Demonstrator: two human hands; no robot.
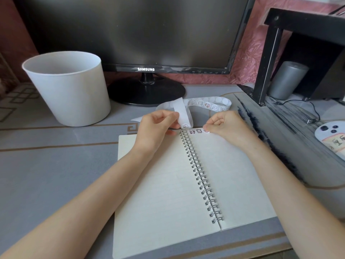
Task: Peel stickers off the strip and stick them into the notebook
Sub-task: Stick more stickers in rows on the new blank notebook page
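Notebook (186,184) pages lay open on the grey worktop (46,165), spiral binding (200,174) running down the middle, and everything else is placed from that book. Above its top edge the left hand (156,126) had its fingers (174,126) closed on the sticker strip (203,104), pinching a bend of it just beside the top of the spiral — one printed sticker showed at the fold. Behind the book the strip looped away across the worktop, some stickers on it, some round spots bare. At the top of the right page the right hand (224,124) was curled, fingertips pressed down onto a sticker (206,131) at the page edge; two more stickers (195,131) sat in a row between it and the spiral. Beyond the book's upper left corner stood a white bucket (69,88), and straight behind it a dark monitor (140,34). Right of the book — a black shelf (270,58).
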